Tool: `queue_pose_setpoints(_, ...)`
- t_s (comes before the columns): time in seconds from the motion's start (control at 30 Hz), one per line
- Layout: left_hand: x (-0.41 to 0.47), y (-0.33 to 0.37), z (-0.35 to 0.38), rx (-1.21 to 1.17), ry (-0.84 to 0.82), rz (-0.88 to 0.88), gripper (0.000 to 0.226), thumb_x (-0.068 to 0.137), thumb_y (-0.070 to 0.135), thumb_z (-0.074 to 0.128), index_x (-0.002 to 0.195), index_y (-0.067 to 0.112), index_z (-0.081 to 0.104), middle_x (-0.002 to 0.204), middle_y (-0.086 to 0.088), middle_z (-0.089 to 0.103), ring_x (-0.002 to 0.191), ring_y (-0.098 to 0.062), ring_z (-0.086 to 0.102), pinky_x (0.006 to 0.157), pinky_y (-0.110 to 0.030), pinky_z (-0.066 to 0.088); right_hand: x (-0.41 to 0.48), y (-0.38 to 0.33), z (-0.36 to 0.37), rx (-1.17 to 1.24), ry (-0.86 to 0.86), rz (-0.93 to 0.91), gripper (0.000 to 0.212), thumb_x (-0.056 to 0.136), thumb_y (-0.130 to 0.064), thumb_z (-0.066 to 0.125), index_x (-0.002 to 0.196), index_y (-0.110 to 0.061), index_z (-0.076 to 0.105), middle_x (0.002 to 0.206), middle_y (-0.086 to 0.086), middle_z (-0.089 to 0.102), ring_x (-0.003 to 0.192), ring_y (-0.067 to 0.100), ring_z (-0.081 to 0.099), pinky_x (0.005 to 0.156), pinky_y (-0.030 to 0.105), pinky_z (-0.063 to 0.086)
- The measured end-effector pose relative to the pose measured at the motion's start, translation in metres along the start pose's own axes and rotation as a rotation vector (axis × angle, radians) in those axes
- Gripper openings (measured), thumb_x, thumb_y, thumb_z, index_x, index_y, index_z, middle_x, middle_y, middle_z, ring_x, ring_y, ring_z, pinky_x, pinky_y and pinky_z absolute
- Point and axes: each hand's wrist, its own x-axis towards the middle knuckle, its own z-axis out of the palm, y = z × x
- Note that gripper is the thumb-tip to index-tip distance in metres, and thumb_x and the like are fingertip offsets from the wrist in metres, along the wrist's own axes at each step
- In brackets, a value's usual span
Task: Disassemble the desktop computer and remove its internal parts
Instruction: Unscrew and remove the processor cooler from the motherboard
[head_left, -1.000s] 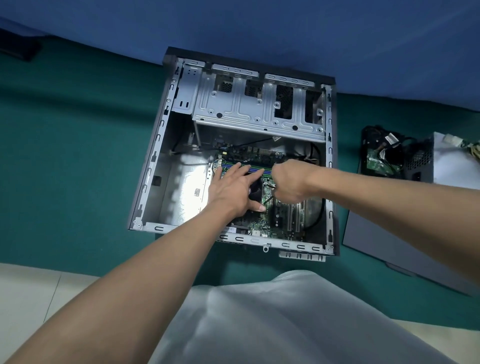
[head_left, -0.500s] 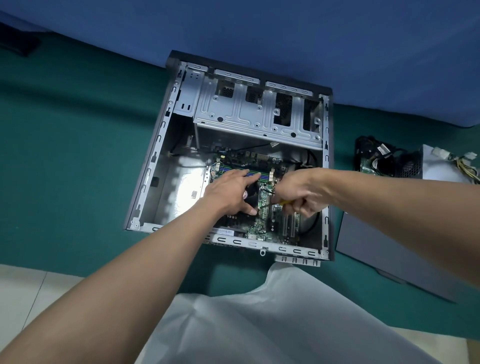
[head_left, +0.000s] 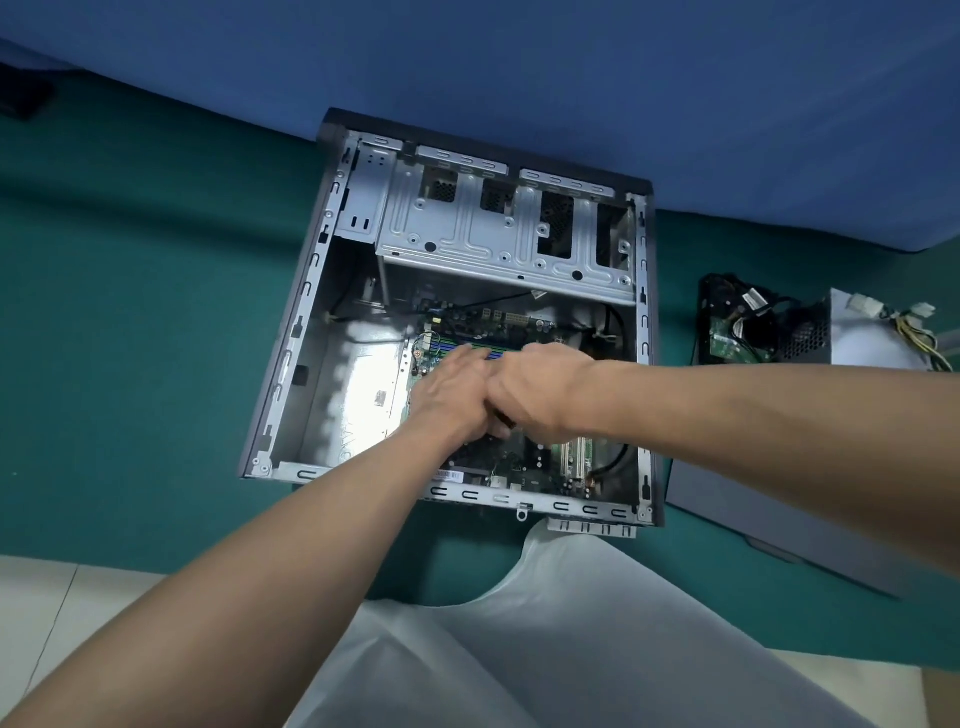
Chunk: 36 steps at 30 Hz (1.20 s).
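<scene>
The desktop case (head_left: 291, 364) lies open on its side on a green mat. Its green motherboard (head_left: 519, 467) sits in the right half, below the metal drive cage (head_left: 493, 234). My left hand (head_left: 452, 395) rests flat on the board, fingers stretched toward the blue memory slots (head_left: 496, 354). My right hand (head_left: 540, 389) is curled into a fist against the left hand and grips a screwdriver (head_left: 506, 420). Only a short dark piece of the tool shows under the fist. What lies under both hands is hidden.
To the right of the case lie a black part with a green circuit board (head_left: 737, 322), a grey power supply (head_left: 872, 338) with loose cables, and a grey side panel (head_left: 779, 519). A blue wall stands behind the case. White fabric (head_left: 571, 649) covers the near edge.
My right hand has moved left and up until it touches the left hand, and the screwdriver's yellow handle is now hidden. The left hand has stayed on the board.
</scene>
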Motion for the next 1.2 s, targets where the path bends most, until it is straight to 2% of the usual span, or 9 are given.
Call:
queue_pose_setpoints(0.1, 0.0, 0.001, 0.0, 0.011, -0.023, 0.007, 0.097, 0.067, 0.034, 0.086, 0.148, 0.036, 0.033, 0.159, 0.01, 0.023, 0.148, -0.013, 0.011, 0.121, -0.035, 0.013, 0.001, 0.013, 0.002, 0.513, 0.004, 0.332, 0.016, 0.088, -0.017, 0.056, 0.079, -0.003, 0.053, 0.068, 0.005, 0.055, 0.062, 0.022, 0.058, 0.04, 0.022, 0.038)
queue_pose_setpoints(0.27, 0.0, 0.002, 0.0, -0.008, -0.026, -0.008, 0.1, 0.065, 0.035, 0.085, 0.148, 0.044, 0.029, 0.16, 0.011, 0.021, 0.148, -0.012, 0.009, 0.118, -0.036, 0.014, 0.001, 0.034, 0.017, 1.215, -0.448, 0.735, 0.02, 0.101, -0.011, 0.034, 0.103, 0.0, 0.05, 0.064, 0.005, 0.05, 0.043, 0.008, 0.029, 0.039, 0.02, 0.024)
queue_pose_setpoints(0.47, 0.002, 0.003, 0.0, -0.001, -0.033, -0.014, 0.099, 0.065, 0.034, 0.088, 0.147, 0.043, 0.034, 0.159, 0.012, 0.024, 0.148, -0.012, 0.01, 0.118, -0.033, 0.014, -0.003, 0.012, 0.006, 0.237, -0.14, 0.273, 0.021, 0.094, -0.011, 0.046, 0.073, -0.007, 0.045, 0.07, 0.003, 0.047, 0.062, 0.019, 0.05, 0.047, 0.024, 0.043)
queue_pose_setpoints(0.6, 0.0, 0.003, -0.002, -0.012, -0.039, 0.016, 0.089, 0.072, 0.027, 0.084, 0.147, 0.038, 0.037, 0.159, 0.007, 0.025, 0.148, -0.015, 0.012, 0.12, -0.038, 0.015, -0.01, 0.003, 0.011, -0.291, 0.019, -0.102, 0.03, 0.102, -0.03, 0.037, 0.107, -0.016, 0.063, 0.095, 0.005, 0.063, 0.072, 0.023, 0.049, 0.06, 0.032, 0.039)
queue_pose_setpoints(0.77, 0.001, 0.003, -0.004, -0.006, -0.036, 0.0, 0.093, 0.07, 0.03, 0.085, 0.147, 0.037, 0.035, 0.159, 0.008, 0.023, 0.148, -0.013, 0.01, 0.118, -0.033, 0.013, -0.003, 0.011, 0.008, 0.517, 0.1, 0.324, 0.024, 0.087, -0.015, 0.06, 0.066, -0.011, 0.049, 0.063, 0.002, 0.05, 0.047, 0.013, 0.047, 0.038, 0.019, 0.032)
queue_pose_setpoints(0.87, 0.0, 0.004, -0.003, 0.0, -0.048, -0.013, 0.099, 0.065, 0.035, 0.086, 0.148, 0.042, 0.031, 0.159, 0.011, 0.022, 0.148, -0.012, 0.009, 0.118, -0.034, 0.014, -0.004, 0.03, 0.013, 1.335, -0.198, 0.759, 0.014, 0.097, -0.013, 0.045, 0.088, -0.004, 0.051, 0.064, 0.007, 0.055, 0.034, 0.008, 0.04, 0.03, 0.017, 0.026)
queue_pose_setpoints(0.93, 0.0, 0.004, -0.004, 0.001, -0.046, -0.009, 0.099, 0.065, 0.035, 0.085, 0.148, 0.042, 0.031, 0.159, 0.011, 0.022, 0.148, -0.012, 0.009, 0.117, -0.036, 0.015, -0.007, 0.031, 0.016, 1.441, -0.414, 0.79, 0.015, 0.1, -0.012, 0.036, 0.099, -0.003, 0.049, 0.057, 0.005, 0.051, 0.034, 0.006, 0.031, 0.031, 0.016, 0.024)
queue_pose_setpoints(1.03, 0.0, 0.004, -0.004, 0.006, -0.056, -0.013, 0.1, 0.066, 0.035, 0.085, 0.148, 0.042, 0.03, 0.16, 0.012, 0.021, 0.148, -0.011, 0.008, 0.118, -0.034, 0.014, -0.005, 0.02, 0.013, 1.154, -0.314, 0.696, 0.012, 0.098, -0.005, 0.037, 0.099, -0.004, 0.049, 0.063, 0.004, 0.047, 0.04, 0.008, 0.037, 0.032, 0.018, 0.031)
queue_pose_setpoints(1.2, -0.001, 0.005, -0.006, 0.035, -0.082, 0.001, 0.099, 0.067, 0.036, 0.085, 0.149, 0.04, 0.029, 0.16, 0.009, 0.02, 0.149, -0.013, 0.008, 0.119, -0.034, 0.013, -0.012, 0.005, 0.007, -0.109, -0.063, 0.04, 0.02, 0.098, -0.017, 0.041, 0.096, -0.009, 0.059, 0.091, 0.007, 0.061, 0.076, 0.023, 0.06, 0.057, 0.03, 0.043)
